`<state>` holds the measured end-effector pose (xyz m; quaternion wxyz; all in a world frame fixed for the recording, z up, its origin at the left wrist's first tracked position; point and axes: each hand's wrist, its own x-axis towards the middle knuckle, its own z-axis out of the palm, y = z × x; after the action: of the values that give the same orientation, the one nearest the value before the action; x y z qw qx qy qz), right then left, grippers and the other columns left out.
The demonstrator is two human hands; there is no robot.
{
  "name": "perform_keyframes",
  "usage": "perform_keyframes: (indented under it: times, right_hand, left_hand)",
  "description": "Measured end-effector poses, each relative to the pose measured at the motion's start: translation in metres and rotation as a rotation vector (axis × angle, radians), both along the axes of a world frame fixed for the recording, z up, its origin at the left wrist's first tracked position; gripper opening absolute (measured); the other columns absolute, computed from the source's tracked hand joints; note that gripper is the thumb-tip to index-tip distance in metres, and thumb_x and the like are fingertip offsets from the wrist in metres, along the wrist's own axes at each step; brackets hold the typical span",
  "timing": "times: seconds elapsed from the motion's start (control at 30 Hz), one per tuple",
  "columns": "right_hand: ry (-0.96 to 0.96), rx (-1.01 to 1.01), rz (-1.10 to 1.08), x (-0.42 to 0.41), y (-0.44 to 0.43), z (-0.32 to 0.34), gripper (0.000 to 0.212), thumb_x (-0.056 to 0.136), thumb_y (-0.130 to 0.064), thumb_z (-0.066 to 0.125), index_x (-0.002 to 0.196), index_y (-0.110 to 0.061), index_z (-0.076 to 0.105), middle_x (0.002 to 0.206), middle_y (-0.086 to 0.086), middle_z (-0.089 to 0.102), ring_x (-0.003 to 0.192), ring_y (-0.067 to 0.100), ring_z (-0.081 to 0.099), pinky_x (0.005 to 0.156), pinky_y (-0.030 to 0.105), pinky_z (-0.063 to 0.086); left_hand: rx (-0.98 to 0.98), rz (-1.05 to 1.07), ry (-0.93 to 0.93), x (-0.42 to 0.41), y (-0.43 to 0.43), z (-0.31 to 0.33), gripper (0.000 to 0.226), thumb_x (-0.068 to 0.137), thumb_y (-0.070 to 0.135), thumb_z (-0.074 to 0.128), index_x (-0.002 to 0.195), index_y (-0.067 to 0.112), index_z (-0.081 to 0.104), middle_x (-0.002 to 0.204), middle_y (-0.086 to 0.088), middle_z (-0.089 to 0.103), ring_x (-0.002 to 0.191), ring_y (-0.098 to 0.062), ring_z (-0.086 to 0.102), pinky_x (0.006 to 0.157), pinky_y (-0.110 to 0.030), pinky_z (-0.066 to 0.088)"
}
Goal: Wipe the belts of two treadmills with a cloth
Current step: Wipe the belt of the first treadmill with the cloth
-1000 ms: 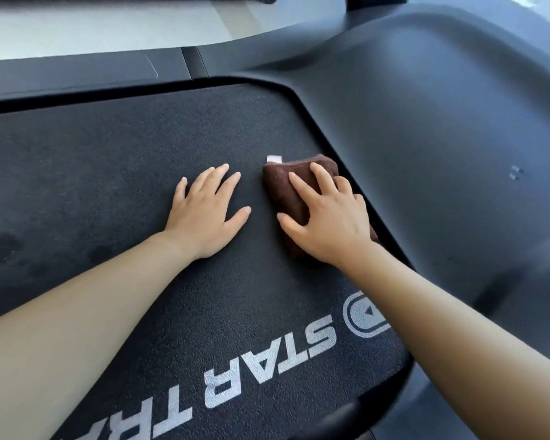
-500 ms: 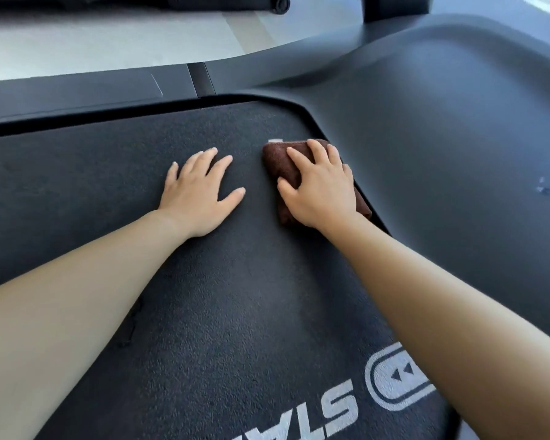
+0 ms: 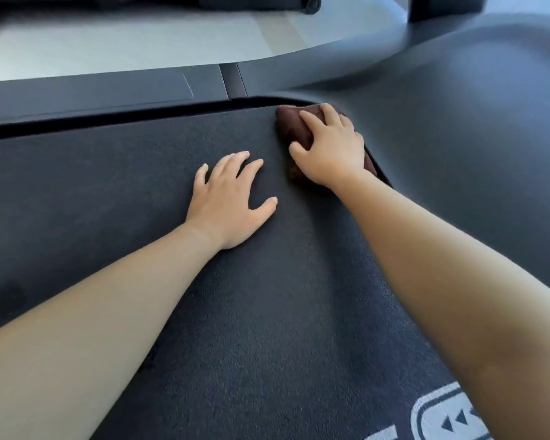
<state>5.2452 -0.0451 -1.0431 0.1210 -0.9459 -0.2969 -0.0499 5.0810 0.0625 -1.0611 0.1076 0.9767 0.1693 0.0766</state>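
The brown cloth [image 3: 294, 131] lies bunched on the treadmill belt [image 3: 108, 192], pushed into the belt's far right corner. Its far end touches the curved lip where the dark motor cover [image 3: 458, 147] rises off the belt. Half a second ago it sat a little short of that corner, and a white tag showed at its far edge; the tag is now out of sight.

The right hand [image 3: 331, 150] covers most of the cloth. Its fingers bend over the top and its thumb lies against the cloth's left edge, holding it and pressing it down on the belt.

The left hand [image 3: 229, 198] lies flat on the belt with fingers spread and nearly straight, holding nothing. It has kept that pose, but where the two hands were level before, the right now reaches well ahead of it.

The white arrow badge [image 3: 445, 417] printed on the belt shows at its near right end. The lettering beside it has almost slipped out of view.

Along the belt's far edge runs the grey side rail [image 3: 92, 93], and beyond that is pale floor [image 3: 140, 36].
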Motion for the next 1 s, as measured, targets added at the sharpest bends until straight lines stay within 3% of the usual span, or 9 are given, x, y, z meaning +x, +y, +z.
perform_keyframes:
  times: [0.13,0.43,0.8,1.0]
  right_hand:
    - [0.025,-0.053,0.010,-0.033,-0.032,0.005,0.064,0.084,-0.055,0.044,0.143,-0.032,0.035,0.157,0.004,0.019,0.139,0.030,0.021,0.105,0.045,0.027]
    - [-0.008,0.011,0.023,-0.139,-0.066,-0.001,0.060,0.083,-0.052,0.048,0.138,-0.031,0.042,0.155,0.002,0.025,0.140,0.029,0.021,0.104,0.045,0.026]
    - [-0.015,0.030,0.044,-0.086,0.005,0.000,0.053,0.088,-0.048,0.045,0.137,-0.030,0.043,0.154,0.002,0.026,0.141,0.029,0.018,0.107,0.048,0.023]
    - [-0.045,0.050,0.082,-0.030,0.054,-0.004,0.052,0.087,-0.049,0.044,0.136,-0.029,0.045,0.151,0.003,0.030,0.137,0.028,0.024,0.105,0.045,0.025]
  left_hand:
    - [-0.008,0.011,-0.019,-0.004,-0.001,0.003,0.065,0.087,0.055,0.039,0.144,0.024,0.031,0.154,0.003,0.023,0.142,-0.015,0.016,0.116,-0.043,0.009]
    - [-0.021,-0.050,0.002,-0.055,0.005,0.004,0.058,0.094,0.044,0.038,0.146,0.021,0.028,0.156,0.000,0.021,0.143,-0.017,0.015,0.115,-0.041,0.010]
    - [-0.004,-0.034,0.047,-0.029,0.025,0.003,0.065,0.091,0.052,0.036,0.147,0.023,0.023,0.157,0.003,0.015,0.144,-0.015,0.009,0.116,-0.042,0.007]
    - [-0.016,-0.010,-0.025,-0.024,0.027,-0.003,0.069,0.086,0.056,0.034,0.146,0.022,0.028,0.155,0.006,0.021,0.143,-0.012,0.014,0.116,-0.040,0.008]
